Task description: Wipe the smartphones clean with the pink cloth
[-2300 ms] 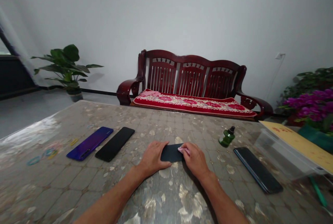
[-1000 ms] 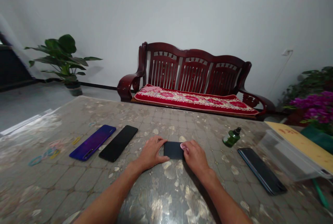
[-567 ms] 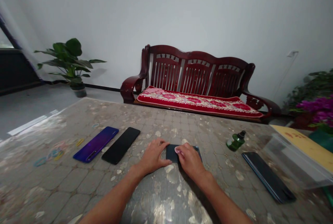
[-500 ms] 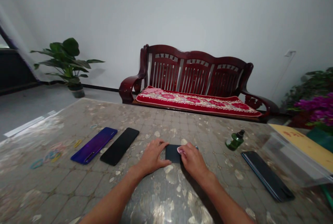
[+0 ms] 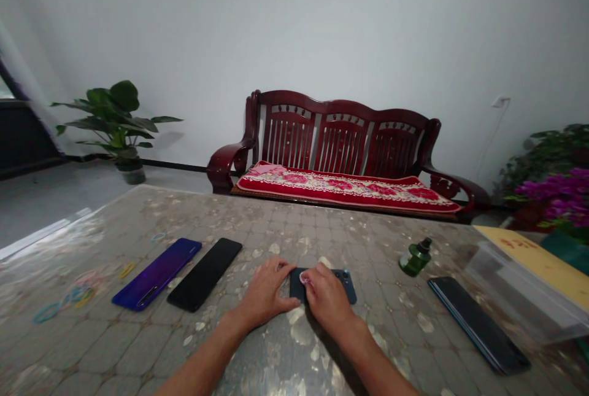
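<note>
A dark blue smartphone (image 5: 350, 289) lies flat on the table, its camera lenses at the right end. My left hand (image 5: 269, 288) grips the phone's left end, thumb on the near edge and fingers on the far edge. My right hand (image 5: 327, 298) is closed on a small pinkish-white cloth (image 5: 304, 277) and presses it on the phone's surface. The palm and fingers cover the phone's middle and most of the cloth. Left of my hands lie a black smartphone (image 5: 205, 274) and a purple-blue smartphone (image 5: 157, 273).
A green spray bottle (image 5: 415, 257) stands to the right, near another dark phone (image 5: 478, 325). A clear plastic box (image 5: 510, 291) with a yellow top sits at the right edge. Coloured rubber bands (image 5: 76, 295) lie at left. A wooden bench (image 5: 340, 138) stands beyond the table.
My right hand has slid left along the phone with the cloth, uncovering the camera end. My left hand keeps its hold. The whole view has shifted slightly.
</note>
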Action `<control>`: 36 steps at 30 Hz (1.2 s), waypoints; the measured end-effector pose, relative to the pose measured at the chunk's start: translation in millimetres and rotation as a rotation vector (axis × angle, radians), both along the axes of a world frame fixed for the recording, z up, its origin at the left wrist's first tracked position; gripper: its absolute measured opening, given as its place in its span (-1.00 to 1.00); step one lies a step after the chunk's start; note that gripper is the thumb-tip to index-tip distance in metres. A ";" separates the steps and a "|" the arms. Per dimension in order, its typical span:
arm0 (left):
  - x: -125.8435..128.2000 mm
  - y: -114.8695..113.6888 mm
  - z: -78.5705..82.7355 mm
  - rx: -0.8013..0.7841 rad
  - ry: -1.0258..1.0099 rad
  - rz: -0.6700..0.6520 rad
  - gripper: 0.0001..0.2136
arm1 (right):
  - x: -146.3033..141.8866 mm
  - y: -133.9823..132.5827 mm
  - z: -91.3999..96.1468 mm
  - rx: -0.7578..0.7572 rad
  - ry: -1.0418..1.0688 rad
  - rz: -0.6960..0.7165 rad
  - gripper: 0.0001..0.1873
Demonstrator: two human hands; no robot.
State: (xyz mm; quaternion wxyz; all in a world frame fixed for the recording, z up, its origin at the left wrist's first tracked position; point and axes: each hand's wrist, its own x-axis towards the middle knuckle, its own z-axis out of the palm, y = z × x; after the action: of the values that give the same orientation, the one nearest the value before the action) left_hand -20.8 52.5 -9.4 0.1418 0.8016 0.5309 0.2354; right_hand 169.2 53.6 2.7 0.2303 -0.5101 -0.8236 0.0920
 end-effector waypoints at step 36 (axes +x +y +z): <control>-0.3 3.5 -7.5 0.002 -0.013 0.014 -0.40 | 13.3 -0.1 2.1 0.022 -0.112 -0.135 -0.73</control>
State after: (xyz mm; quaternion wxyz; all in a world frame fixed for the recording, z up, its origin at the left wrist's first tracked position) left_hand -21.1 56.0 -16.9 0.1427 0.7966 0.5353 0.2419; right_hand 182.5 53.4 4.8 0.1952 -0.5662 -0.7999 0.0385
